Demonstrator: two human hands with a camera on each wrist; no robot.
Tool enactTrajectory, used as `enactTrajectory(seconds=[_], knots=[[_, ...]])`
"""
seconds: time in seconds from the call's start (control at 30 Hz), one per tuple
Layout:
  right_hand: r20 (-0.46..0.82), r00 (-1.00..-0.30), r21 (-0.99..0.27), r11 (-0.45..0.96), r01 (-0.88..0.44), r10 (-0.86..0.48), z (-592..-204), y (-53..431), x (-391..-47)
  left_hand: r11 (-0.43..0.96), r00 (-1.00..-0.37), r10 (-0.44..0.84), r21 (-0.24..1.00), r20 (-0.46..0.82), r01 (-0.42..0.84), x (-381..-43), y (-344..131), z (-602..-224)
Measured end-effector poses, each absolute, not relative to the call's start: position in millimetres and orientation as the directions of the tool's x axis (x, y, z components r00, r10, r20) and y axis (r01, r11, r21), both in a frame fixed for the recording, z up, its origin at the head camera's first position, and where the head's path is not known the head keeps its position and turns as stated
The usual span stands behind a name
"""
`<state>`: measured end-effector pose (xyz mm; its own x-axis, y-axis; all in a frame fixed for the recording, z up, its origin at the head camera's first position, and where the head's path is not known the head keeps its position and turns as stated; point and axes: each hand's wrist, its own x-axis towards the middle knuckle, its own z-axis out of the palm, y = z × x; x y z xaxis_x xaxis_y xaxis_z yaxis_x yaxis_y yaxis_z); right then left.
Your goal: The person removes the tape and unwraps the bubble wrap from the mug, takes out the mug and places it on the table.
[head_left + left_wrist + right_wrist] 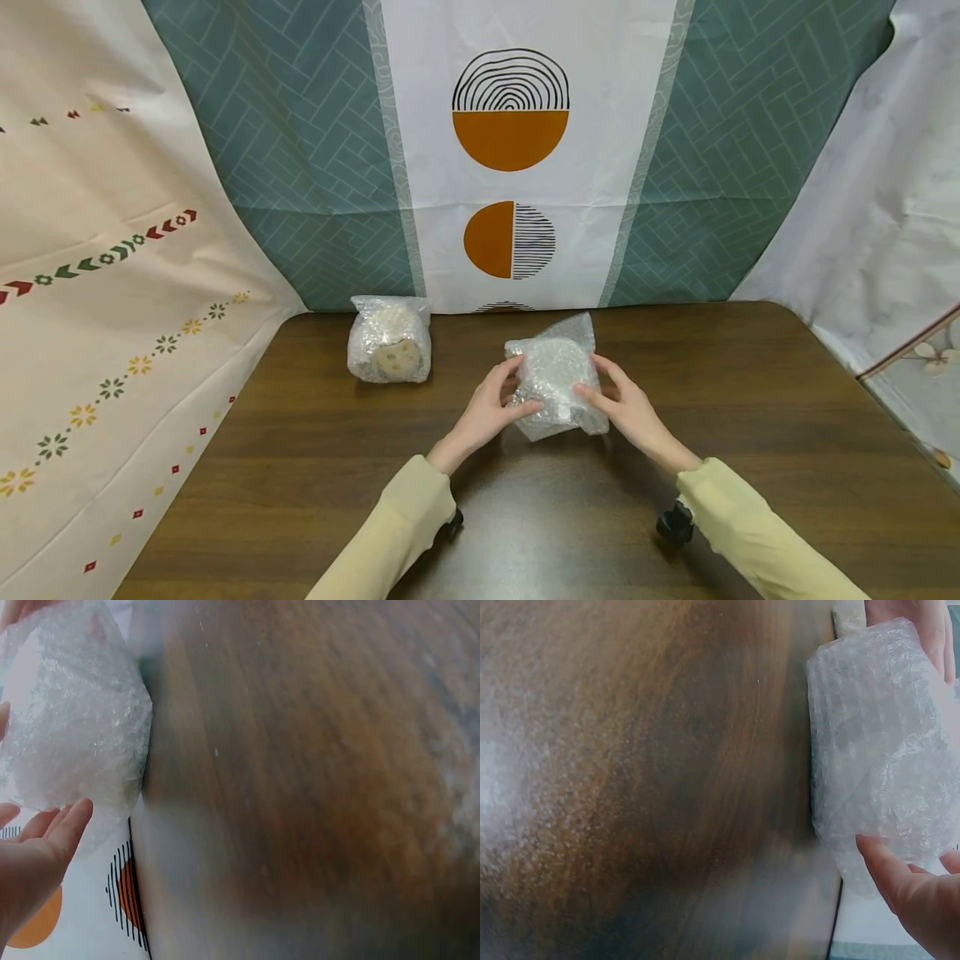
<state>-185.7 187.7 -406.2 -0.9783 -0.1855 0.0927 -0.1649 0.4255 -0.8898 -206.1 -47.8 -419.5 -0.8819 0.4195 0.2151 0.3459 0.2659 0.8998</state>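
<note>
A bubble-wrapped package (557,379) sits toward the back of the wooden table, held between both hands. At its left side, my left hand (491,407) grips it, thumb along the near side and fingers at the far left edge. My right hand (628,410) holds the opposite side, with the thumb on the front of the wrap and fingers behind. Through the clear plastic the contents look whitish; their kind is hidden. In the left wrist view the wrap (82,720) bulges beside the fingers, and the right wrist view shows its crinkled face (889,742) above the right thumb.
Another bubble-wrapped bundle (390,342) stands at the table's back left, with a beige spotted piece visible through the plastic. A patterned cloth (510,192) hangs along the back edge of the brown table (337,483). More cloth (112,292) borders the left side.
</note>
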Motion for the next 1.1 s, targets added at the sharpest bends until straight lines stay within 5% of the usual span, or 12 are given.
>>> enactTrajectory(seconds=[1.1], knots=[[0.093,-0.975,-0.88,0.441,-0.176,-0.202,-397,199,-188,0.254,-0.881,0.431,0.91,0.196,0.327,-205,-50,-418]])
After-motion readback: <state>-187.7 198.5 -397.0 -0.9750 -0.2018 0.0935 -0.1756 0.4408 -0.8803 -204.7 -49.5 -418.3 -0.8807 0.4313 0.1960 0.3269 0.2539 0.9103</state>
